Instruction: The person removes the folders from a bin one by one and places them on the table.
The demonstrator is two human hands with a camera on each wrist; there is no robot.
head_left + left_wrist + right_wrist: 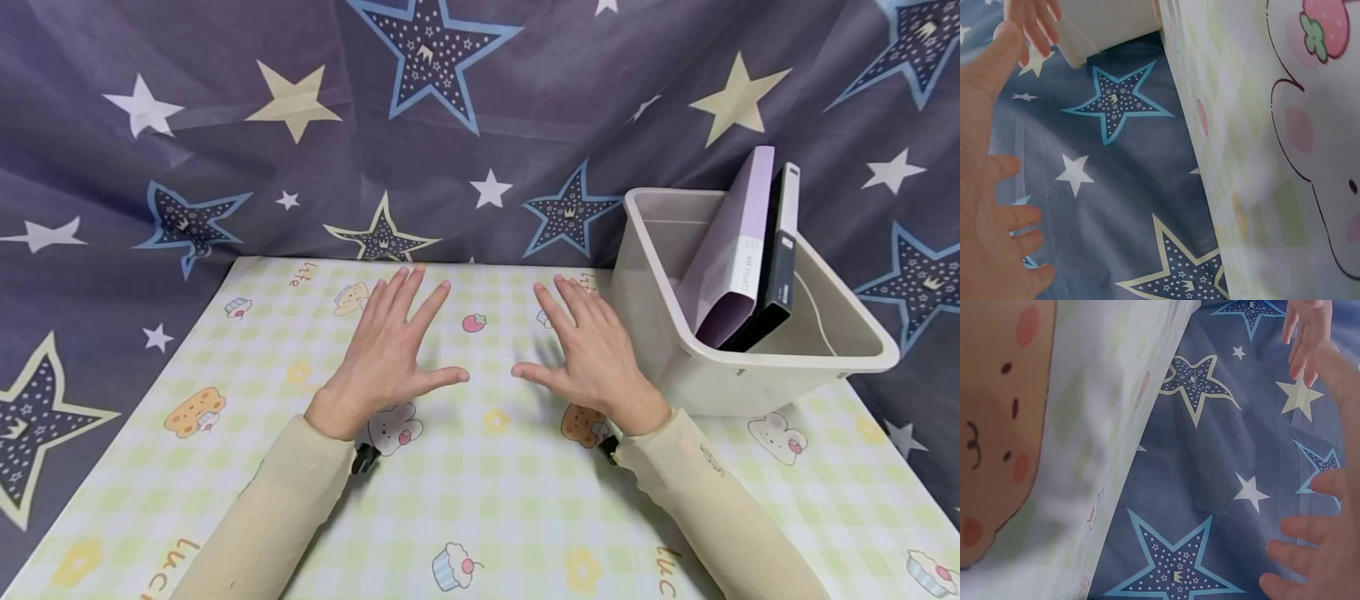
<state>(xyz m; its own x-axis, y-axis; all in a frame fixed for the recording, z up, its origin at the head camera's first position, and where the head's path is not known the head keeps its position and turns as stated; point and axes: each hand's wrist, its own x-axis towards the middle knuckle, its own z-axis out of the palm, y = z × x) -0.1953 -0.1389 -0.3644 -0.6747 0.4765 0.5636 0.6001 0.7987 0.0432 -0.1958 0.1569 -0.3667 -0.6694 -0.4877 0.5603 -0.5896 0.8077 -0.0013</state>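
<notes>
Over the middle of the table, the left hand point(390, 346) is held with fingers spread and thumb pointing right, holding nothing. Opposite it the right hand point(596, 354) is spread likewise, thumb pointing left, also holding nothing. A gap separates the two thumbs. Nearest the right hand is a light grey plastic bin point(652, 317) at the table's right side. Inside it a lilac binder point(738, 225) and a black binder point(778, 258) with a pale label lean side by side. In the left wrist view, part of the bin point(1110, 28) shows behind the hands.
A green and white checked cloth point(480, 492) with cartoon prints covers the table. Behind the table hangs a dark blue curtain point(300, 183) with stars, meeting the table's back edge. Each wrist carries a small black device, partly under the sleeve.
</notes>
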